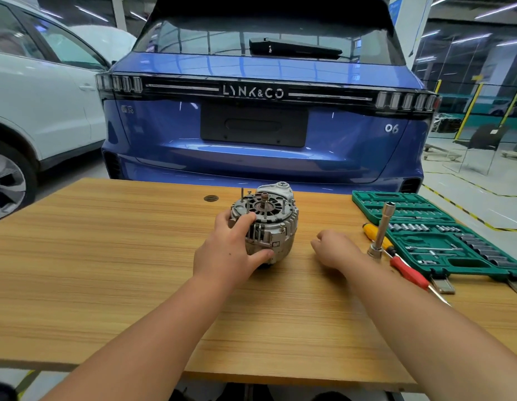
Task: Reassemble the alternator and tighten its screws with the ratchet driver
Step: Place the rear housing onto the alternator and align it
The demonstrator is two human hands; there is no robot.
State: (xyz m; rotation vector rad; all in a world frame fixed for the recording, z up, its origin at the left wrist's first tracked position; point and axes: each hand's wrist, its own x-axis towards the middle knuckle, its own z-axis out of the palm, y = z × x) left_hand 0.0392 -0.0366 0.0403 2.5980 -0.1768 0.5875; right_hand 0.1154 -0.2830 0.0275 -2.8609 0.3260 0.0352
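A silver alternator (270,224) stands on the wooden table (106,256) with its shaft end up and thin bolts sticking out of its top. My left hand (228,250) grips its left side, fingers over the upper edge and thumb at its lower front. To the right of the alternator my right hand (334,250) hovers low over the table with curled fingers and nothing visibly held. Further right, a metal ratchet driver (380,230) stands upright on its socket end.
An open green socket set case (442,235) lies at the table's right edge. A yellow-handled tool (373,231) and a red-handled screwdriver (409,272) lie beside it. A blue car (263,117) stands right behind the table, a white car (34,96) at left.
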